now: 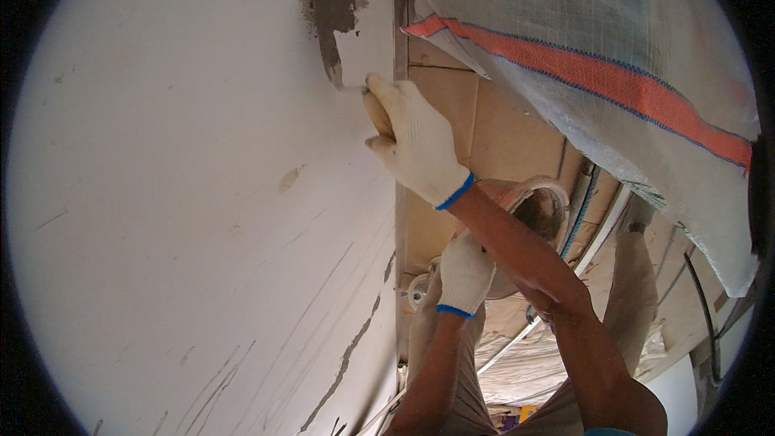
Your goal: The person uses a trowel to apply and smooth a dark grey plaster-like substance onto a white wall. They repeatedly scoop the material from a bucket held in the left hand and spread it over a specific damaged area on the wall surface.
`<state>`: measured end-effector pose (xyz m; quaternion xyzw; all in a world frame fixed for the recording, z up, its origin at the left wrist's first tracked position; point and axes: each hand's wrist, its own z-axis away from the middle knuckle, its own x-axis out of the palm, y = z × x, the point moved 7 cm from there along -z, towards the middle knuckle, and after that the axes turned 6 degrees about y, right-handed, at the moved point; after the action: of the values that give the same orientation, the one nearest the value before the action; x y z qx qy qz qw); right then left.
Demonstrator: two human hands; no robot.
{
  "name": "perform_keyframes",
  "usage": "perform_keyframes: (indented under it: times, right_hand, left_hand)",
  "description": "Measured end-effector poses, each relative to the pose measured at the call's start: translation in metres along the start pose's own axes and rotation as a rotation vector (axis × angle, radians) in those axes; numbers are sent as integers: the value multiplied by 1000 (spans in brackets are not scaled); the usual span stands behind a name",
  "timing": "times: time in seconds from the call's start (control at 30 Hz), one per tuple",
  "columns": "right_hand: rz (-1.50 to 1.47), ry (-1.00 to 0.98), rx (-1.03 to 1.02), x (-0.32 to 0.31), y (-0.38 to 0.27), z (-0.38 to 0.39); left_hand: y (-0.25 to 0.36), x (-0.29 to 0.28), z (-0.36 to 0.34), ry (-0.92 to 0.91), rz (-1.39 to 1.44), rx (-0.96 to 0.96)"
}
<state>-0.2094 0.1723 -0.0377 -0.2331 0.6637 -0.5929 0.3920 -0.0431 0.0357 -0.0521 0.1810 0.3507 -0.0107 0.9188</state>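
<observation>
My right hand (416,137), in a white knit glove with a blue cuff, is closed round the wooden handle (377,115) of a trowel. Its thin blade, seen almost edge-on, reaches the white wall at the lower end of a wet grey mortar patch (333,4). Lower down, my left hand (467,273), gloved the same way, is closed at the near side of a dirty pinkish bucket (557,194) and seems to grip its rim. My right forearm crosses in front and hides part of that hold. Grey material shows inside the bucket.
A large white woven sack (549,105) with an orange stripe fills the upper right. Brown boards or tiles (513,133) cover the floor along the wall. Pipes (601,230) and a blue hose lie beyond the bucket. Crumpled plastic sheeting (521,371) lies around my legs.
</observation>
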Motion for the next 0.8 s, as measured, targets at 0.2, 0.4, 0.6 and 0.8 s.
perform_keyframes:
  times: [0.2,0.4,0.6,0.8]
  right_hand:
    - [-13,-112,89,4,2,-10]
    - [-188,-104,152,-15,-1,18]
    - [-244,35,373,-26,54,-4]
    - [-249,39,367,-17,65,-12]
  left_hand:
    - [5,-1,-2,4,5,1]
    - [-19,18,6,69,-63,62]
    - [6,6,-8,-51,4,-130]
    - [15,2,-10,-54,-5,-135]
